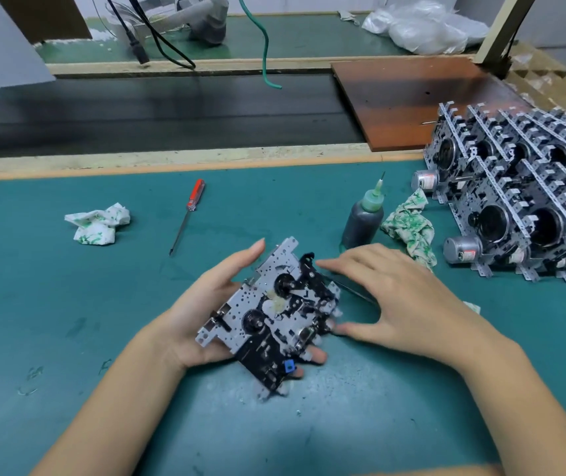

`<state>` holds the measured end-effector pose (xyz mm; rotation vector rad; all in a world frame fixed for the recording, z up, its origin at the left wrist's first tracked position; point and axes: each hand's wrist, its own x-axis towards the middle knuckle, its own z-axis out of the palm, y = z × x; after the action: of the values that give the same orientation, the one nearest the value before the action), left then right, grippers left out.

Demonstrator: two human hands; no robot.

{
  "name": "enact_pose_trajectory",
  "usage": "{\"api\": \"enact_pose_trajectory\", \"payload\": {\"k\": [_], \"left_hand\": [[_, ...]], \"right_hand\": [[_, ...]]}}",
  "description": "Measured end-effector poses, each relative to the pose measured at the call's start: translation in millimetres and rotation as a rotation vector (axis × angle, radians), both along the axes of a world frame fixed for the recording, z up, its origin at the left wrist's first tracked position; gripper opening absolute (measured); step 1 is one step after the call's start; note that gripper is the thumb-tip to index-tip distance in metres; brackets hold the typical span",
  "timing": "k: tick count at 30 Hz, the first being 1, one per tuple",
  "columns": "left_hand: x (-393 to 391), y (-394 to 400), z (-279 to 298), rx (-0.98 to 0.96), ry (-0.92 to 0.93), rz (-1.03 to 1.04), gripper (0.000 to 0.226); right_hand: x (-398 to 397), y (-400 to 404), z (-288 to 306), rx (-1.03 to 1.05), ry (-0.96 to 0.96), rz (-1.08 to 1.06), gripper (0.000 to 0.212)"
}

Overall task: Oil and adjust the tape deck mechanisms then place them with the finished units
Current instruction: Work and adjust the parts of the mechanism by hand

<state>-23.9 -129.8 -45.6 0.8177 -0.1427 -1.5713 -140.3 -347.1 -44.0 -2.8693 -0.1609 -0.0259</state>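
**Here, one mechanism in hand, being adjusted**

Here we cradle a tape deck mechanism in our left hand, palm under it, thumb up along its far edge and fingertips showing beneath its near side. It is tilted toward us, above the green worktop. Our right hand rests flat against its right edge, fingers straight and spread, gripping nothing. A thin dark rod lies under that hand; we cannot tell what it is.

To do this step well, we judge it best to keep the plate steady in the left palm and press only on the black lever parts at the right edge, not the reels.

The mechanism is a pale, perforated metal plate carrying two black reel hubs, black levers, a small blue part near the bottom and a yellowish smear between the hubs.

The oil bottle stands just beyond, a red screwdriver farther left, and stacked units lie at the right.
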Motion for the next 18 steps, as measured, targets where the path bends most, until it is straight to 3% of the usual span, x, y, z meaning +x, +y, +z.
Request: {"api": "enact_pose_trajectory", "payload": {"k": [6, 9, 11, 13, 16, 18], "left_hand": [[3, 1, 5, 0.161, -0.102, 0.017, 0.064], [3, -2, 7, 0.19, -0.257, -0.03, 0.046], [3, -8, 11, 0.262, -0.389, -0.111, 0.053], [6, -10, 15, 0.403, -0.574, -0.152, 0.075], [2, -5, 24, 0.47, -0.889, -0.16, 0.09], [-7, 1, 26, 0.686, -1.351, -0.059, 0.093]], "right_hand": [[-15, 17, -3, -0.123, -0.232, 0.046, 0.063], [-20, 22, -6, -0.133, -0.286, 0.041, 0.062], [-25, 22, -8, -0.151, -0.304, 0.057, 0.06], [-30, 22, -9, -0.145, -0.316, 0.056, 0.057], [-37, 23, -13, -0.14, -0.349, -0.017, 0.056], [-39, 24, -17, -0.127, -0.382, -0.095, 0.055]]}}
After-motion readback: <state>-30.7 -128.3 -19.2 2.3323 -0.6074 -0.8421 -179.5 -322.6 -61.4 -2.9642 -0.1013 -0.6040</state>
